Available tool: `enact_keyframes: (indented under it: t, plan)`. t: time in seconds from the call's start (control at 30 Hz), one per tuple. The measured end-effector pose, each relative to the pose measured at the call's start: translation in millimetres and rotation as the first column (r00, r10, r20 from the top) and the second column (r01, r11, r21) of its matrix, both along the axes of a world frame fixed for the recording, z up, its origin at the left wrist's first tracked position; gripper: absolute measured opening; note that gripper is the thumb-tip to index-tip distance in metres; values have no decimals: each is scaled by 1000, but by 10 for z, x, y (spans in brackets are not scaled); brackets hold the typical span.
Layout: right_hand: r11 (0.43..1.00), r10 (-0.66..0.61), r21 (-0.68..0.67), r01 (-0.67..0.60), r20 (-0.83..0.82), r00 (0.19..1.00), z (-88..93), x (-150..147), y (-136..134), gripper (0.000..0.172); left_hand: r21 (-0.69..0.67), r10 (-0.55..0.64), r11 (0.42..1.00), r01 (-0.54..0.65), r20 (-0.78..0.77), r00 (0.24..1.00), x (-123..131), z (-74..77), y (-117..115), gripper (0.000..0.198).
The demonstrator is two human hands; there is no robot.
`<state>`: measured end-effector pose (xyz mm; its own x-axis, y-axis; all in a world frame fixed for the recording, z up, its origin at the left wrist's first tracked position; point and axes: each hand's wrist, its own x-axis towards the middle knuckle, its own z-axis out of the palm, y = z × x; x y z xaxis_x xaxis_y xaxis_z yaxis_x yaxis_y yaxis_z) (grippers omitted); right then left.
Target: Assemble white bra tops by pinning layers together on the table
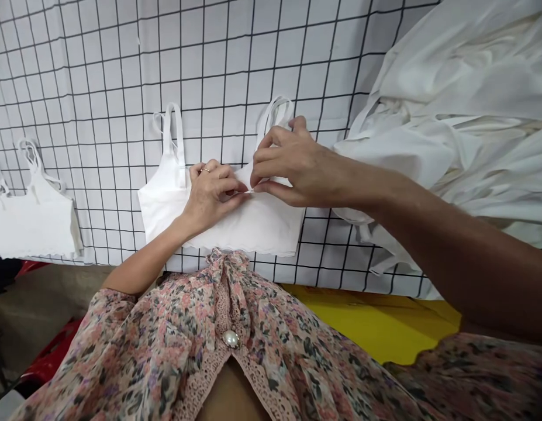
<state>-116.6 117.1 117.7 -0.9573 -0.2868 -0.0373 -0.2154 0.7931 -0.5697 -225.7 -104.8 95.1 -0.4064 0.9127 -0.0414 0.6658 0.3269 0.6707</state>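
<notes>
A white bralette [271,225] with thin straps lies flat on the grid-patterned cloth in front of me, its scalloped hem toward my body. My left hand [213,190], with a ring on one finger, pinches the fabric near the middle of the neckline. From the other side my right hand [286,166] pinches the same spot, thumb and index fingertips almost meeting the left ones. Whatever small detail sits between the fingertips is too small to make out. The straps loop away from me, one pair on each side.
A large heap of white garments [463,117] covers the right of the table. Another white bralette [38,219] lies at the far left. The black-and-white grid tablecloth [213,64] runs under everything. Below the table edge are a yellow surface [371,321] and a red object [51,356].
</notes>
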Motion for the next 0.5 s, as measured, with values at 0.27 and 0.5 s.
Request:
enact_keyframes:
  t: [0.27, 0.5]
  plan:
    - [1000, 14, -1, -14, -60, 998, -35, -16, -97, 34, 0, -3, 1000, 3, 41, 999, -13, -7, 7, 20]
    - [1000, 17, 23, -13, -179, 984, -33, -9, -235, 44, -18, -6, 1000, 6, 15, 1000, -26, -30, 11, 29]
